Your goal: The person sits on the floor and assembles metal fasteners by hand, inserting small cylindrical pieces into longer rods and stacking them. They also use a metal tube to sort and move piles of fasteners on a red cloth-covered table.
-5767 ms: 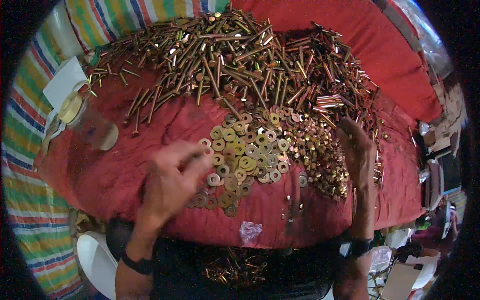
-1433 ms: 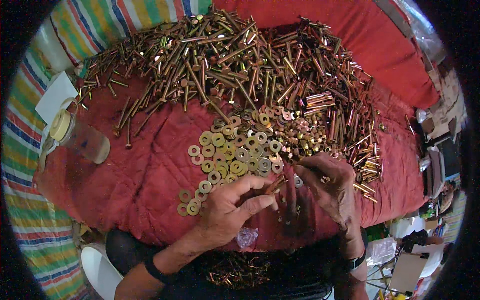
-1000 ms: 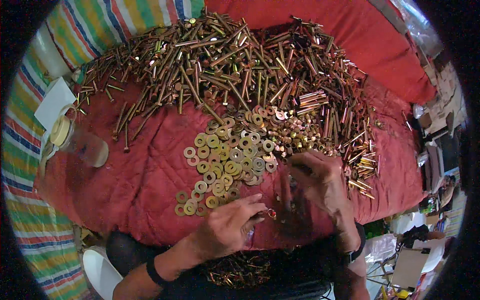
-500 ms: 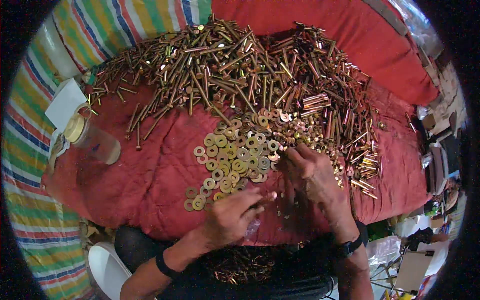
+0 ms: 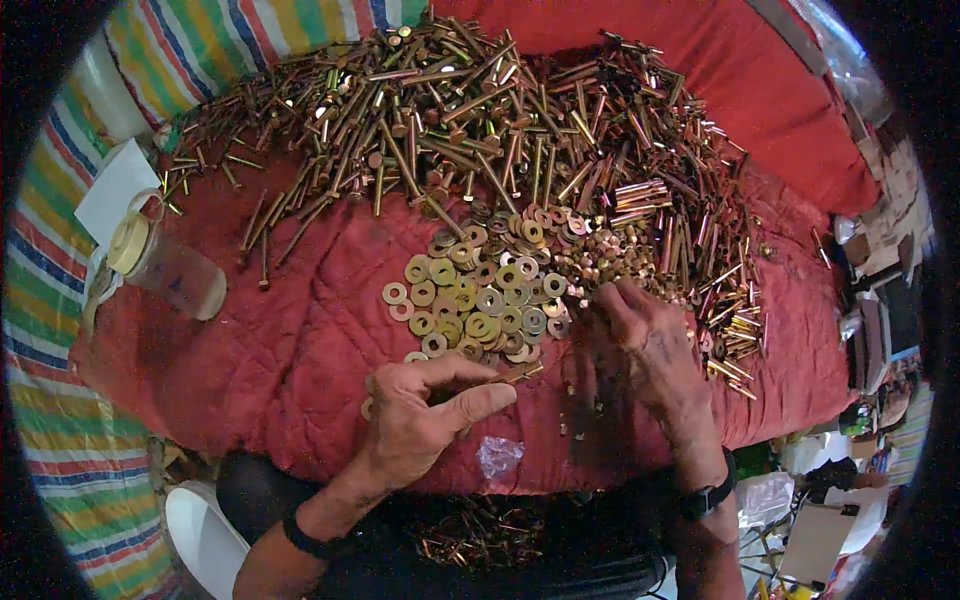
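Note:
My left hand [image 5: 425,410] is closed, with thumb and index finger pinching a small brass-coloured metal piece [image 5: 526,372] whose exact kind I cannot make out. It hovers at the near edge of a pile of flat round washers [image 5: 483,300]. My right hand [image 5: 655,345] is at the near edge of a heap of small nuts [image 5: 602,262], its fingers bent together and their tips pointing down. Whatever those fingertips hold is hidden. Both piles lie on a red padded cloth [image 5: 300,370].
A big heap of long bolts [image 5: 440,130] spreads across the far side. Shorter metal rods [image 5: 738,335] lie at right. A clear jar with a yellow lid [image 5: 175,265] lies at left. A scrap of clear plastic [image 5: 500,458] sits near the front edge; more metal parts [image 5: 480,530] lie below it.
My left hand has turned and shifted slightly left and up, bringing the pinched metal piece into clearer view. My right hand has moved a little right, staying beside the nuts.

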A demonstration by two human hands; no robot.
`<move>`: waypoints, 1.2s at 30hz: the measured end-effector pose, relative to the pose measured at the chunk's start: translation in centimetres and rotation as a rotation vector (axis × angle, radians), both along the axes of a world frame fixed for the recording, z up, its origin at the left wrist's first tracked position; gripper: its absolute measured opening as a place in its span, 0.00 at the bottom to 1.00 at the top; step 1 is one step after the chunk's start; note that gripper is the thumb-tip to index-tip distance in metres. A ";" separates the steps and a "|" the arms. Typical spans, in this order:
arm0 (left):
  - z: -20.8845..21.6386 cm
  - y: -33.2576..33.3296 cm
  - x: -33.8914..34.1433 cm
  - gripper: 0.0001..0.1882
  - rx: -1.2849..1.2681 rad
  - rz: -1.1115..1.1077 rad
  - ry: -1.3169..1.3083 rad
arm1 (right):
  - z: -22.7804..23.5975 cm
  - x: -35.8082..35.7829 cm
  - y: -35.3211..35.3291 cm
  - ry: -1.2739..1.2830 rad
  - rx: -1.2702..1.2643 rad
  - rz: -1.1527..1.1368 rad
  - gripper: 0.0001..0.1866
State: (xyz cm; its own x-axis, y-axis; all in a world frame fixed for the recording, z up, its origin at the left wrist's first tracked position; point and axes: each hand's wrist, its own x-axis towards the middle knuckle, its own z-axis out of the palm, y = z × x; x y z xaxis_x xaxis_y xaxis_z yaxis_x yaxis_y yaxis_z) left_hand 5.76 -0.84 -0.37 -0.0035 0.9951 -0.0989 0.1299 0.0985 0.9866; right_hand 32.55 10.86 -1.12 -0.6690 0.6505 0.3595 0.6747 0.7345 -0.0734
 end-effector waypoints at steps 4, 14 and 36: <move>0.0 -0.1 0.0 0.11 -0.036 0.002 -0.087 | 0.2 -1.0 0.5 0.098 -0.110 -0.013 0.14; -0.3 0.2 -0.5 0.10 -0.214 -0.016 -0.457 | 1.9 -2.5 -1.3 0.683 -0.800 -0.132 0.15; 0.0 0.5 -1.2 0.14 -0.631 -0.188 -0.805 | 4.2 -3.3 -5.1 0.552 -0.524 0.226 0.17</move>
